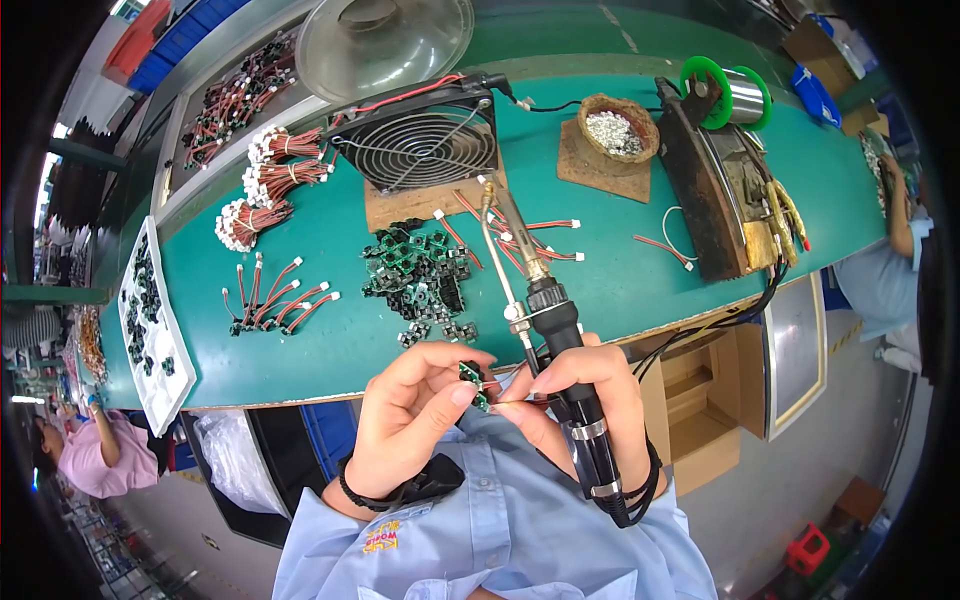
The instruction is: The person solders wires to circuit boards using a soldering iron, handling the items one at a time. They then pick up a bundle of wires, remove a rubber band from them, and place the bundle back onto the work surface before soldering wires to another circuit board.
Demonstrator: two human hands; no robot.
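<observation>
Close to my body, my left hand point(408, 412) pinches a small green and black circuit board point(471, 377) between thumb and fingers. My right hand point(605, 390) is wrapped round a soldering iron point(552, 312) with a black handle and a thin metal feed tube alongside. The iron points up and away, its tip well apart from the board. The right thumb and fingertips also meet at a short red wire point(492, 384) beside the board; whether it is joined there I cannot tell. Beyond my hands lies a heap of similar boards point(415, 268).
Behind the boards stands a black fan point(420, 145). Wire bundles point(250, 222) and wired boards point(275, 310) lie left, near a white tray point(155, 385). To the right are a bowl of white pieces point(617, 135), a solder spool point(738, 95) and a dark station point(705, 190) with trailing cables.
</observation>
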